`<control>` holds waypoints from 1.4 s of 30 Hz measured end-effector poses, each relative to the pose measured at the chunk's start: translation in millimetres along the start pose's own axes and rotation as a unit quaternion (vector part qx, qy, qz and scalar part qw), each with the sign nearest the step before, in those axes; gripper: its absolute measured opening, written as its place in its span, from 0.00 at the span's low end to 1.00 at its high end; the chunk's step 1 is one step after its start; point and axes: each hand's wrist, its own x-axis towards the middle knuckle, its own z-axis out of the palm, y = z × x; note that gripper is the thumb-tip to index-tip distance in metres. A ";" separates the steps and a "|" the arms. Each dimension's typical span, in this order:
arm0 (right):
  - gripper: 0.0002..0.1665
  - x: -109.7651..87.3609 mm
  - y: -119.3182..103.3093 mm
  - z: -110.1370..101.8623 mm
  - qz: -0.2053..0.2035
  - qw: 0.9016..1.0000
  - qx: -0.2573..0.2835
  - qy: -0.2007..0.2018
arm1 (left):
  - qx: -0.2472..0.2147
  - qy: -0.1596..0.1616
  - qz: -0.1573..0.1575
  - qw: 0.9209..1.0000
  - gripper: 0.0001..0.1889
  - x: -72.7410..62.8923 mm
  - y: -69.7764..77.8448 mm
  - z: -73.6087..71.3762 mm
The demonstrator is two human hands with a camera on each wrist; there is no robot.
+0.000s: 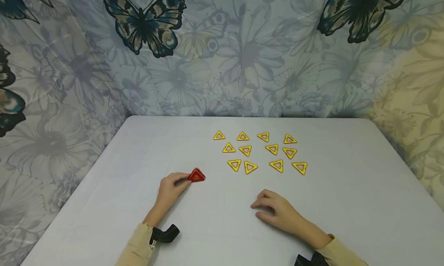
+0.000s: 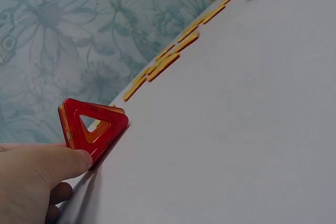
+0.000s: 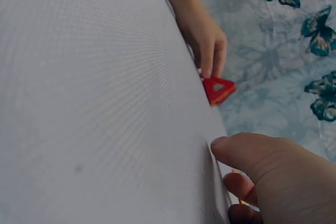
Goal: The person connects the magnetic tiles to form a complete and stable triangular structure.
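My left hand (image 1: 172, 187) pinches the near left corner of a small pyramid-like form of red triangular magnetic tiles (image 1: 197, 175) that stands on the white table. In the left wrist view the thumb presses on one red triangle (image 2: 105, 124) with a cut-out middle, and orange-yellow edges show behind it. Over the table to the right, my right hand (image 1: 277, 211) holds nothing, its fingers loosely bent and the thumb apart from them. Beyond both hands, several yellow triangular tiles (image 1: 277, 165) lie flat in three loose rows.
The white table (image 1: 222, 235) runs back to a wall covered with butterfly-and-flower cloth (image 1: 249, 65). Black wrist devices sit at the left cuff (image 1: 137, 243) and the right cuff (image 1: 341, 254).
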 end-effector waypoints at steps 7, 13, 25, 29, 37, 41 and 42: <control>0.12 3.4 -0.4 -1.8 -0.003 1.000 -0.010 0.002 | -0.002 0.012 -0.048 0.999 0.12 8.1 -5.2 -8.2; 0.13 7.2 -1.2 -6.9 -0.010 1.000 -0.023 0.011 | -0.010 0.013 -0.053 0.998 0.12 15.2 -1.3 -6.9; 0.13 4.0 -0.8 -6.0 0.008 1.000 -0.019 -0.003 | -0.034 0.089 0.068 0.993 0.28 14.4 7.6 6.8; 0.12 1.5 -1.6 -6.3 0.019 1.000 -0.016 -0.006 | -0.039 0.120 0.191 0.973 0.26 13.9 18.4 21.0; 0.12 0.4 -2.0 -5.3 0.005 1.000 -0.003 -0.005 | -0.073 0.033 0.201 0.976 0.23 13.4 50.4 65.4; 0.11 0.4 -1.9 -2.2 0.001 1.000 0.006 -0.005 | -0.050 -0.037 0.097 0.993 0.31 21.8 63.1 87.0; 0.11 0.2 -2.0 -1.2 0.000 1.000 0.010 -0.005 | -0.040 -0.053 0.072 0.995 0.32 24.4 64.3 90.7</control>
